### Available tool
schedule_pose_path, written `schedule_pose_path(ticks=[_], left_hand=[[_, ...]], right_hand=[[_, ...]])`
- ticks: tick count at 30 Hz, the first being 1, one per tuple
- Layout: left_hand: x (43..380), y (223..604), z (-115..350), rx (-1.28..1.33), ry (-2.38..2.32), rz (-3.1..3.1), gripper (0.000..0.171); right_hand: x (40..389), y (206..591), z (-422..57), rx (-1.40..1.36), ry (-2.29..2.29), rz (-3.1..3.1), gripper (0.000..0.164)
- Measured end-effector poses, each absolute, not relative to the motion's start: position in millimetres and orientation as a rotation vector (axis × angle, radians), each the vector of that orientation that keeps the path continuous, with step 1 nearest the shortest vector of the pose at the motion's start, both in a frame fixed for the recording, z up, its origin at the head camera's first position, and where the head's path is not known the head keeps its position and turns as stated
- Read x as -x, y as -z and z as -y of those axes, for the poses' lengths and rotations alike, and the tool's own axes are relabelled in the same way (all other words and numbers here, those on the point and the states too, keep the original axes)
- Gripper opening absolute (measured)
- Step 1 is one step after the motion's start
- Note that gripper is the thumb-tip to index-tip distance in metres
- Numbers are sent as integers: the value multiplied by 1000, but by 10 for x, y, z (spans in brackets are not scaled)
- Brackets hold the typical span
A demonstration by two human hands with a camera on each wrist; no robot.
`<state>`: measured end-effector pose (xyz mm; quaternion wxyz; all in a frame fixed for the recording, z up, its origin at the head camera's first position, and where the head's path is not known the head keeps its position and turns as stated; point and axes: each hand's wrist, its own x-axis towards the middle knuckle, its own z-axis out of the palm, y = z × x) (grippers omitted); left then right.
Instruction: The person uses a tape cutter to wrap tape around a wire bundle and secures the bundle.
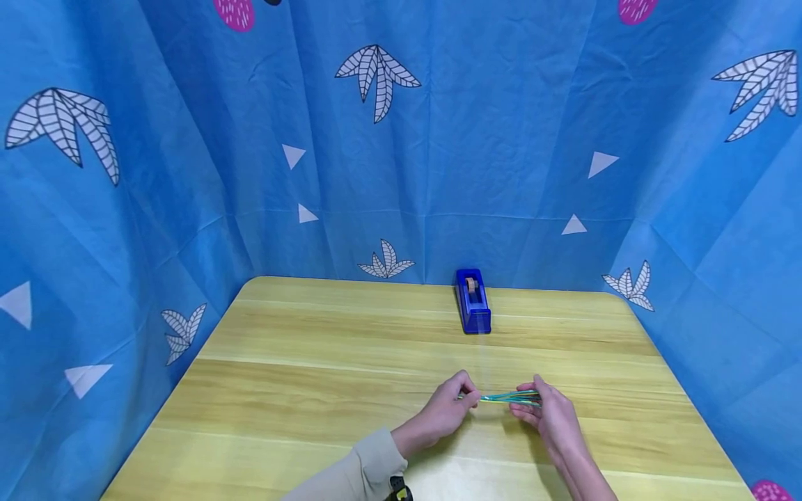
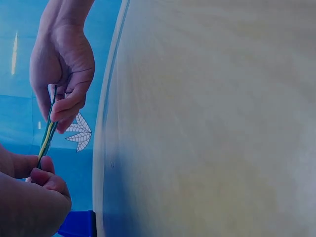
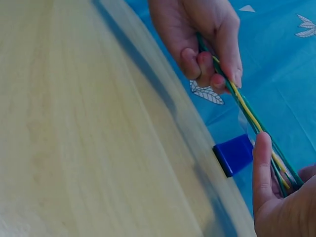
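Between both hands, above the table, stretches a thin bundle of green and yellow wires (image 1: 515, 396). My left hand (image 1: 443, 409) pinches its left part between thumb and fingers. At the other end my right hand (image 1: 556, 417) holds the bundle, its thumb along the wires in the right wrist view. A faint strip of clear tape (image 1: 483, 362) runs from the blue tape dispenser (image 1: 474, 300) towards the wires near my left fingertips. The right wrist view shows the strands, yellow among green, spreading apart towards my right hand. The left fingers hide the bundle's left end.
The dispenser stands near the back of the wooden table (image 1: 301, 348), holding a small tape roll (image 1: 471, 284). A blue patterned curtain (image 1: 489, 153) encloses the table at the back and both sides. A dark wrist device (image 1: 399, 489) shows by the left sleeve.
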<state>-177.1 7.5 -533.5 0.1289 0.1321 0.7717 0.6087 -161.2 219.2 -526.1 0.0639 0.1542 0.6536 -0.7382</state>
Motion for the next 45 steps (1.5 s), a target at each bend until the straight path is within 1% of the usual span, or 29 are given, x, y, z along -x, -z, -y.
schedule_pose_path(ticks=[3, 18, 26, 32, 35, 40, 45], left_hand=[[1785, 5348, -77, -380, -1783, -2232, 9], [1816, 5384, -98, -356, -1838, -2237, 7], [1823, 5404, -127, -347, -1860, -2270, 12], [1816, 5405, -139, -388, -1824, -2316, 13], [1805, 5389, -147, -409, -1806, -2319, 13], [1806, 5388, -167, -429, -1787, -2338, 13], [1811, 5380, -153, -440, -1778, -2356, 11]], right_hand=[[1609, 5264, -2185, -449, 2227, -1991, 56], [1596, 5286, -2092, -421, 2275, -1997, 44], [1559, 5306, -2065, -408, 2356, -1943, 42], [1583, 5280, -2169, -397, 2328, -1920, 34], [1601, 5269, -2276, -375, 2274, -1920, 33], [1664, 5269, -2428, -227, 2114, -1944, 39], [1740, 5292, -2501, 9, 1923, -1891, 34]])
